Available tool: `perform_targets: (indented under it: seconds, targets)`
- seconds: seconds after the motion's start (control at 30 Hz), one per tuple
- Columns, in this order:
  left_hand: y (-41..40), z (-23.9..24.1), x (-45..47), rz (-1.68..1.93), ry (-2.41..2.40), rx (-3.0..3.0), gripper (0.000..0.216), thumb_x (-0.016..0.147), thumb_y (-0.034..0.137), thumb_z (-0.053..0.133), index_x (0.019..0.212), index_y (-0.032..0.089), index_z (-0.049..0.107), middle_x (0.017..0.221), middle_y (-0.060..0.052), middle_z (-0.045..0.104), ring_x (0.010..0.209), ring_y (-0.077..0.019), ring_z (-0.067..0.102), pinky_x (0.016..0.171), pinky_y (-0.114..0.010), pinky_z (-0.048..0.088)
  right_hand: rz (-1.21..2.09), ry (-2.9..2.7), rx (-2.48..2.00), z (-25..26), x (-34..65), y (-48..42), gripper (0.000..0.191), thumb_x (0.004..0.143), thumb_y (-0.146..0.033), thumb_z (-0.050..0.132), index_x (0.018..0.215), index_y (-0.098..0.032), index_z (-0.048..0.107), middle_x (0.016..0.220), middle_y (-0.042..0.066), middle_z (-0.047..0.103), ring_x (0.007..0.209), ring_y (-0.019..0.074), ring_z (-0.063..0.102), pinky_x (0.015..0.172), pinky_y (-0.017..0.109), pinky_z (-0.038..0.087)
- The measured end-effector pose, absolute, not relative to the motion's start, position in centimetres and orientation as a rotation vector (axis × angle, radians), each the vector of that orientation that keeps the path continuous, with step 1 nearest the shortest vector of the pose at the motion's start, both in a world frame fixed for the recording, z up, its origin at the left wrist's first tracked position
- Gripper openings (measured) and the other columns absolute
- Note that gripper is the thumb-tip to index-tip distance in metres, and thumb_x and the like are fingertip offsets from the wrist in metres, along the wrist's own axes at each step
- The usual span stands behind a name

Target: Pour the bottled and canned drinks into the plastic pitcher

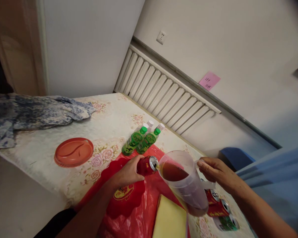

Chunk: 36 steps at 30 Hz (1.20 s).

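Observation:
My left hand (130, 172) is wrapped around a red drink can (145, 166), tipped with its opened top toward the rim of a clear plastic pitcher (188, 190). A thin stream runs from the can's mouth into the pitcher. Brown liquid (173, 172) shows inside, its surface slanting because the pitcher leans. On the pitcher's right side, my right hand (217, 172) grips the handle. Beneath them lie a red plastic sheet (131, 218) and a scalloped red tray (114, 206) with a gold print. A yellow box or board (169, 218) rests below the pitcher.
Green-labelled bottles (146, 142) stand behind the can. Several opened cans (220, 208) are at the right, partly hidden by the pitcher. An orange divided plate (74, 152) and a patterned cloth (39, 112) lie at left on the flowered tablecloth. A white radiator (164, 89) borders the far edge.

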<state>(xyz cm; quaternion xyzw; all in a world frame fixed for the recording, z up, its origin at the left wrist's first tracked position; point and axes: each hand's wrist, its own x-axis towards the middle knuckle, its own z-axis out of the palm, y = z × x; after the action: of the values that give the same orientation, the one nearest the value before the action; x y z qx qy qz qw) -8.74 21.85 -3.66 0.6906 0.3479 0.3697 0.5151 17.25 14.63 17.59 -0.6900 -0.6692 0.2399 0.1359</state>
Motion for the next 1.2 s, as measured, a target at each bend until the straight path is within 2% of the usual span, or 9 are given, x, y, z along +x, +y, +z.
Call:
perform_targets:
  seconds: [0.4, 0.8, 1.2]
  targets:
    - [22.0, -4.2, -8.7, 0.929, 0.808, 1.666, 0.063, 0.062, 0.015, 0.065, 0.120, 0.033, 0.049, 0.118, 0.001, 0.066, 0.105, -0.0207, 0.064, 0.086, -0.025, 0.048, 0.703, -1.937, -2.000, 17.4, 17.6, 14.7, 0.056, 0.080, -0.073, 0.050, 0.060, -0.021, 0.049, 0.051, -0.005, 0.035, 0.050, 0.0106, 0.036, 0.045, 0.023, 0.034]
    - [22.1, -4.7, -8.5, 0.923, 0.823, 1.678, 0.067, 0.062, 0.016, 0.066, 0.123, 0.033, 0.048, 0.124, 0.001, 0.064, 0.111, -0.0221, 0.062, 0.090, -0.026, 0.047, 0.747, -1.939, -2.002, 17.2, 17.7, 14.9, 0.056, 0.080, -0.073, 0.050, 0.059, -0.021, 0.046, 0.051, -0.007, 0.035, 0.049, 0.0087, 0.030, 0.046, 0.023, 0.032]
    - [22.0, -4.7, -8.6, 0.998, 0.771, 1.621, 0.063, 0.060, 0.015, 0.064, 0.119, 0.033, 0.054, 0.117, 0.000, 0.067, 0.103, -0.0251, 0.064, 0.085, -0.029, 0.048, 0.751, -1.949, -1.998, 17.1, 17.8, 14.8, 0.057, 0.079, -0.075, 0.050, 0.060, -0.022, 0.046, 0.052, -0.007, 0.033, 0.049, 0.0089, 0.030, 0.045, 0.023, 0.028]
